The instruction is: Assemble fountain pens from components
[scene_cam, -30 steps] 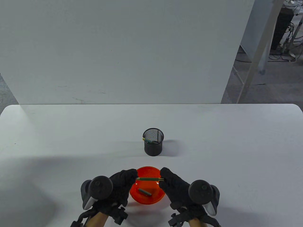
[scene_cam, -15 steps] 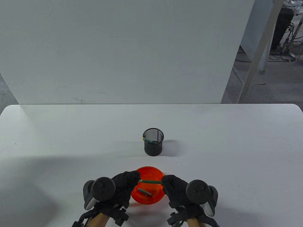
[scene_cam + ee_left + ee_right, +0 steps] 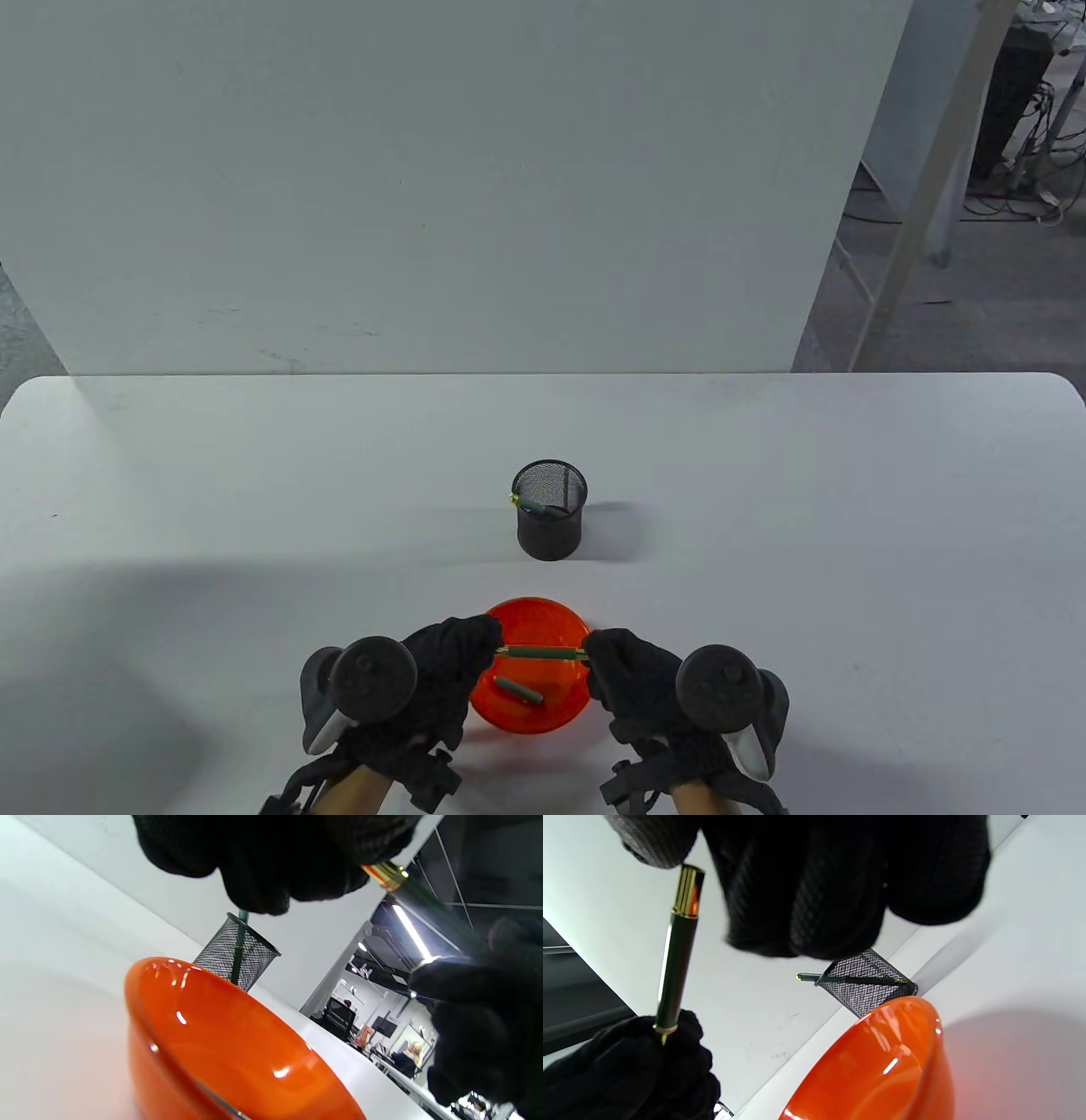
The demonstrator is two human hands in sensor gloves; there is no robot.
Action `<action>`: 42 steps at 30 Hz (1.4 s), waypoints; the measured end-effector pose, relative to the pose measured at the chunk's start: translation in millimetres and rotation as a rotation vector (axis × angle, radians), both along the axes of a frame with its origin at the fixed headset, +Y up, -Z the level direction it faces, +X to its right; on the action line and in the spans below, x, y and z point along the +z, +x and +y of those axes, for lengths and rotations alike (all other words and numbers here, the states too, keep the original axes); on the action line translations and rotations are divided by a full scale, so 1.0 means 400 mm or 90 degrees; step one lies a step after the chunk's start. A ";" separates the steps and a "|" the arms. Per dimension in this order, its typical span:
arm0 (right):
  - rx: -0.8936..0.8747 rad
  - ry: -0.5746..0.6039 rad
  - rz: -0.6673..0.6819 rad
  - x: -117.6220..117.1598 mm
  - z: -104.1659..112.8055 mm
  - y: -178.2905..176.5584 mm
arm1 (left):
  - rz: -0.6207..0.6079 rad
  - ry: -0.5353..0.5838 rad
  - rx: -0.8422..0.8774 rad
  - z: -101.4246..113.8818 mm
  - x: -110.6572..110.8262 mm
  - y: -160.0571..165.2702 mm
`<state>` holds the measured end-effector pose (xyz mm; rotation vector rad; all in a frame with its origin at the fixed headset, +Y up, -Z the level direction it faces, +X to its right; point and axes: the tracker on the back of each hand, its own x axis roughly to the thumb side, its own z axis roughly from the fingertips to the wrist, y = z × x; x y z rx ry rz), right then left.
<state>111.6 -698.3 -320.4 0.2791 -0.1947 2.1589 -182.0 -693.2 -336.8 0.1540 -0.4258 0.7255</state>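
A dark green pen (image 3: pixel 540 652) with gold ends lies level between my hands, just above the orange bowl (image 3: pixel 534 606). My left hand (image 3: pixel 486 645) pinches its left end. My right hand (image 3: pixel 596 655) holds its right end. A loose green pen part (image 3: pixel 519 690) lies in the bowl. In the left wrist view my left fingers (image 3: pixel 297 861) cover the pen's end down to its gold ring (image 3: pixel 384 874). In the right wrist view the pen (image 3: pixel 676 950) runs from the left hand (image 3: pixel 619 1073) up to my right fingers (image 3: pixel 653 840).
A black mesh cup (image 3: pixel 550 526) stands behind the bowl with a finished green pen (image 3: pixel 534 507) leaning in it. The cup also shows in the left wrist view (image 3: pixel 250 961) and the right wrist view (image 3: pixel 869 986). A white panel stands behind the table.
Both hands have drawn a little closer together and toward the table's front edge with the pen between them. Less of the pen shows between the fingers than a second ago.
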 end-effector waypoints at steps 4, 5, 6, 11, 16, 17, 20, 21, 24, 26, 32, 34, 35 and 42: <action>-0.008 0.007 0.031 0.002 0.004 -0.004 | 0.006 0.000 -0.011 -0.002 -0.004 -0.005; 0.002 0.019 0.038 0.004 0.010 -0.006 | 0.005 0.000 -0.012 -0.002 -0.003 -0.004; 0.007 0.030 0.043 0.007 0.014 -0.009 | 0.002 0.000 -0.013 -0.001 -0.003 -0.002; 0.054 0.040 0.048 0.009 0.016 -0.018 | -0.004 0.008 -0.022 0.001 0.000 0.004; 0.053 0.026 0.034 0.007 0.012 -0.021 | -0.014 0.004 -0.020 0.003 0.001 0.009; 0.053 0.026 0.029 0.008 0.011 -0.020 | -0.017 0.005 -0.021 0.004 0.002 0.011; 0.042 0.008 0.025 0.003 0.004 -0.017 | -0.021 0.012 -0.020 0.007 0.006 0.015; 0.039 0.007 0.021 0.003 0.004 -0.014 | -0.023 0.017 -0.024 0.009 0.007 0.017; 0.034 0.005 0.013 0.001 0.002 -0.011 | -0.026 0.020 -0.028 0.009 0.007 0.018; 0.037 -0.003 0.017 -0.001 0.000 -0.010 | -0.023 0.023 -0.028 0.010 0.008 0.016; 0.013 -0.022 0.033 -0.003 -0.007 -0.007 | -0.015 0.019 -0.021 0.009 0.007 0.011; 0.001 -0.012 0.043 -0.001 -0.003 -0.005 | -0.011 0.008 -0.015 0.005 0.002 0.009; -0.006 -0.004 0.044 0.000 0.000 -0.006 | -0.007 0.004 -0.013 0.003 0.001 0.005; 0.019 0.038 0.044 0.009 0.015 -0.010 | -0.003 0.006 -0.010 0.003 0.005 0.002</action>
